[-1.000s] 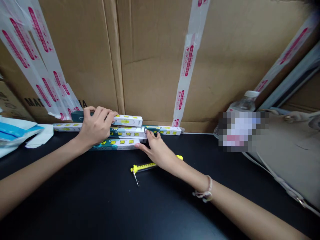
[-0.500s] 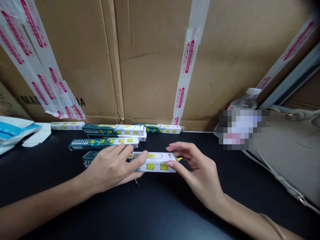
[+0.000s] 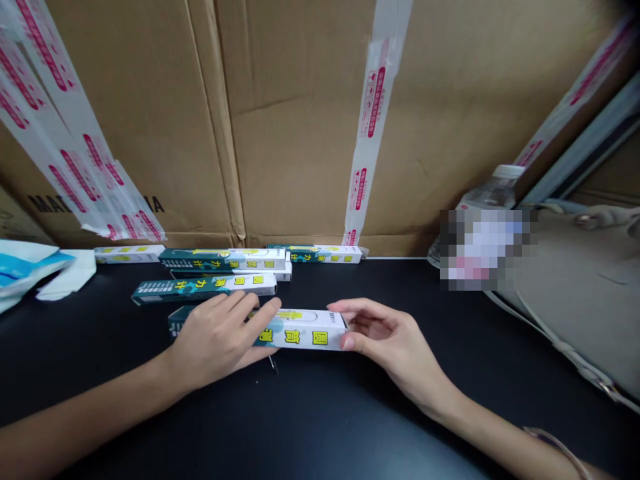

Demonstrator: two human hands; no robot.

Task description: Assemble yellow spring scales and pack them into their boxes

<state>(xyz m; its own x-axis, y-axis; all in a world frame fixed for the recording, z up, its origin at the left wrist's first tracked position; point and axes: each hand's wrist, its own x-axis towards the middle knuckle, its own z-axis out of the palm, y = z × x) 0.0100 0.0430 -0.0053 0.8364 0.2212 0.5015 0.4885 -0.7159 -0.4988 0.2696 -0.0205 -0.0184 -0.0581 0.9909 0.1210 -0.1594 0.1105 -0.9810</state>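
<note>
A slim white and dark-green spring scale box [image 3: 300, 335] with yellow lettering lies level in front of me. My left hand [image 3: 220, 333] is closed around its left half, fingers over the top and thumb along the near side, covering part of the print. At the box's right end is my right hand [image 3: 385, 333], thumb at the near corner and fingertips at the far one. The curled fingers partly hide that end. Just below my left hand, a small thin metal piece [image 3: 273, 364] shows on the black table [image 3: 310, 420].
Behind my hands lie several similar boxes, one nearest [image 3: 210, 287] and two stacked [image 3: 225, 259]. Cardboard [image 3: 300, 133] with printed tape rises at the back. A plastic bottle [image 3: 487, 193] and a beige bag [image 3: 580, 287] stand right; a white-blue packet [image 3: 30, 267] lies left.
The yellow piece that stuck out of the box's right end no longer shows. My right hand has come closer around that end, and the box sits slightly further left in view.
</note>
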